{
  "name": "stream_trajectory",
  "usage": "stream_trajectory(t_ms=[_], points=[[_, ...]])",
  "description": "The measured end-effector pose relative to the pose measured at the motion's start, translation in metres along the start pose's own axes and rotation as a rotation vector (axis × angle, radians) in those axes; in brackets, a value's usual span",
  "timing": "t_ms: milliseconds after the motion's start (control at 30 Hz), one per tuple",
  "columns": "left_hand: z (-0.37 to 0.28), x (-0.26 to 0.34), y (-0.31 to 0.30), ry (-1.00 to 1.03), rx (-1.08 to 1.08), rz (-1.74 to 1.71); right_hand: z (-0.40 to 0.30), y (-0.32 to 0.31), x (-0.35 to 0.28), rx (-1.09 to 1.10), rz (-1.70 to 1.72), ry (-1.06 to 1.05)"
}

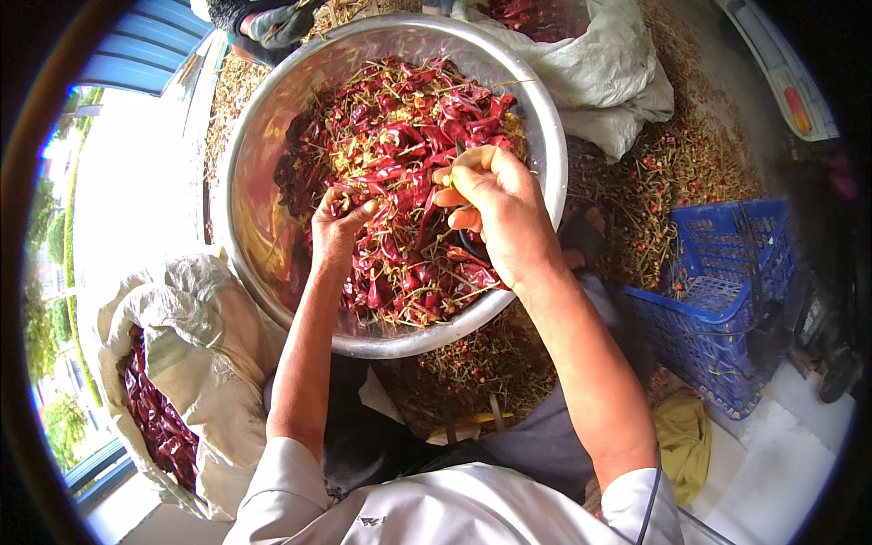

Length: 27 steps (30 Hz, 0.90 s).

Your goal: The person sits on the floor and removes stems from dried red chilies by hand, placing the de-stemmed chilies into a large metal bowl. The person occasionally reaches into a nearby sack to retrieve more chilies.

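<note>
A wide metal basin [252, 136] in front of me holds a heap of dried red chili peppers [409, 136] with stems and yellow seeds among them. Over the left part of the heap, my left hand [338, 228] pinches a small dried chili piece [346, 199] between thumb and fingers. To the right, my right hand [494, 201] is curled around scissors, whose dark blade tip [460, 146] shows above the fingers and whose dark handle loop [471, 244] shows below the hand. Both hands are above the peppers, apart from each other.
A woven sack [204, 381] of dried chilies stands at the lower left, another white sack [613, 75] at the top right. A blue plastic basket [708, 313] is at the right. Stems and chili bits [654, 197] litter the floor. A co-worker's gloved hand [283, 26] is beyond the basin's upper left.
</note>
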<state>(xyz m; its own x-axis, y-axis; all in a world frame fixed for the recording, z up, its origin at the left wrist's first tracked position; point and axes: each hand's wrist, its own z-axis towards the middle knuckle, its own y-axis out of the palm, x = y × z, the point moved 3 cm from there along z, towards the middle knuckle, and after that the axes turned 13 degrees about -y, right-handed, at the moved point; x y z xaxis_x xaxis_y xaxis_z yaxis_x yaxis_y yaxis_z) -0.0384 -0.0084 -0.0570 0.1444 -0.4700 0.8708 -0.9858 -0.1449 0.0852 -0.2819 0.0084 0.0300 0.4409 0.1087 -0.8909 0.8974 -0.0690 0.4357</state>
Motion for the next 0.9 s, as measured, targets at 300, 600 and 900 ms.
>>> stream_trajectory(t_ms=[300,600,900], points=[[-0.008,-0.001,0.027,0.023,-0.009,0.129,-0.005,-0.001,0.010,-0.102,-0.132,0.062],[0.038,0.003,0.004,0.121,0.210,0.396,-0.004,-0.002,0.004,-0.041,-0.127,0.068],[0.092,-0.009,0.008,0.165,0.278,1.284,0.001,-0.003,0.005,-0.043,-0.119,0.017]])
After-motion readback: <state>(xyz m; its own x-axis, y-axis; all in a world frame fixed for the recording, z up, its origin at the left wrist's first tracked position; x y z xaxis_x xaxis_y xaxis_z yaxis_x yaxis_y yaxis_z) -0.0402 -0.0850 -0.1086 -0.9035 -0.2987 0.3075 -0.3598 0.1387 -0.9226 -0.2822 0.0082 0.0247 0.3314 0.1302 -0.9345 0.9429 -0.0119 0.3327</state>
